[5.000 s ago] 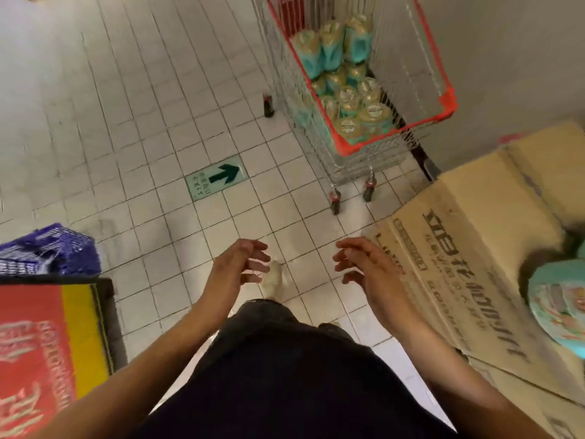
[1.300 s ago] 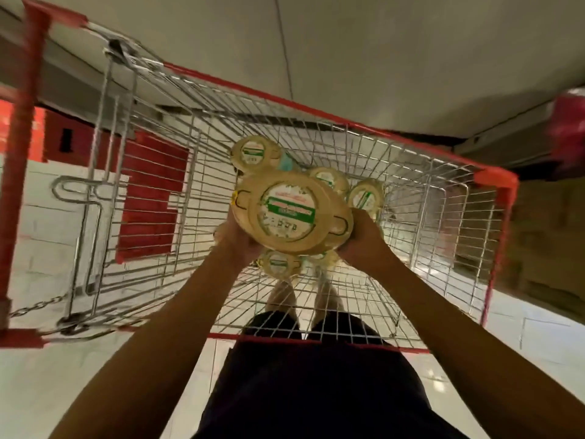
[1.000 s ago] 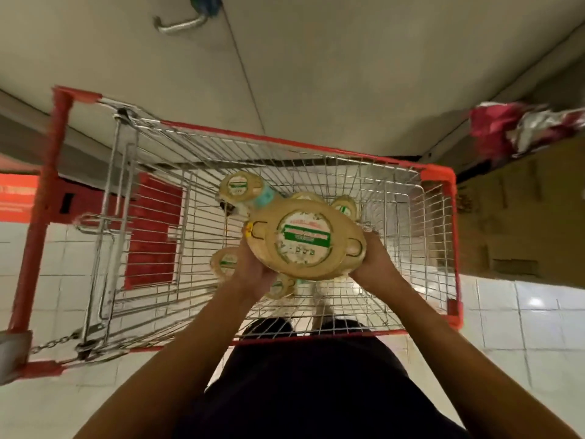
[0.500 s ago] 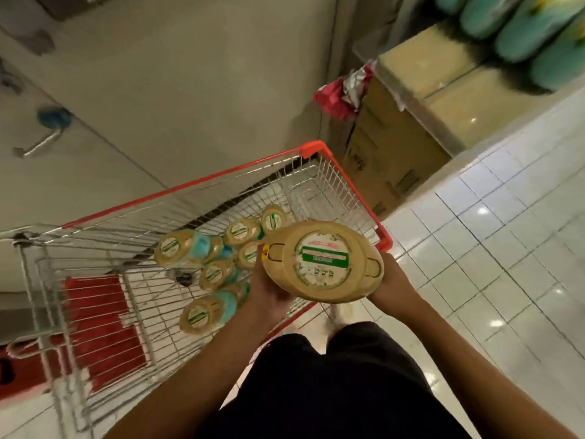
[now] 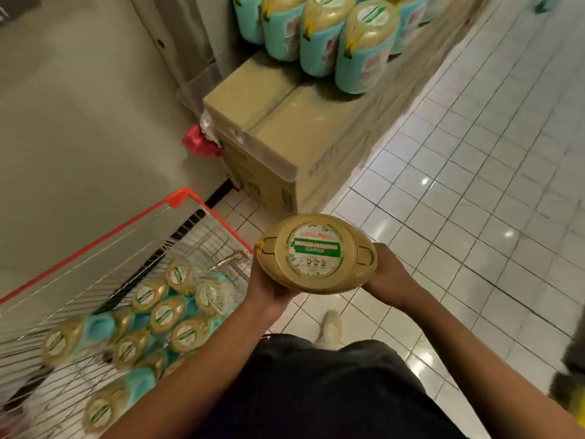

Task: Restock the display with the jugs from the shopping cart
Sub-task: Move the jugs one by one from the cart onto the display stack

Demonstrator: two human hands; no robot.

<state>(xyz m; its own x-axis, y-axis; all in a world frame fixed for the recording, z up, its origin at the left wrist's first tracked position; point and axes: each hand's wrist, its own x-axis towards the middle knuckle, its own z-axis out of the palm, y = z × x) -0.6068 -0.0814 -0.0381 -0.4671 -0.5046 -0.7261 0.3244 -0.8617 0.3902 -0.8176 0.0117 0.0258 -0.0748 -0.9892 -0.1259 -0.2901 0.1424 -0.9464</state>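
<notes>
I hold a large golden jug [image 5: 316, 253] in front of my waist, its round labelled top facing me. My left hand [image 5: 267, 285] grips its left side and my right hand [image 5: 387, 274] grips its right side. The red-rimmed wire shopping cart [image 5: 177, 201] stands at the lower left with several jugs [image 5: 164, 313] lying inside. The display of stacked cardboard boxes [image 5: 278, 134] rises ahead, with several teal-labelled jugs [image 5: 364, 49] standing on its far part.
A grey wall runs along the left behind the cart. Red crumpled wrapping [image 5: 201, 142] is wedged between wall and boxes. White tiled floor [image 5: 474, 185] spreads to the right. My shoe [image 5: 330, 326] shows below the jug.
The jug has come out of the cart and I have turned right with it. The cart has slid to the lower left and the display has come closer.
</notes>
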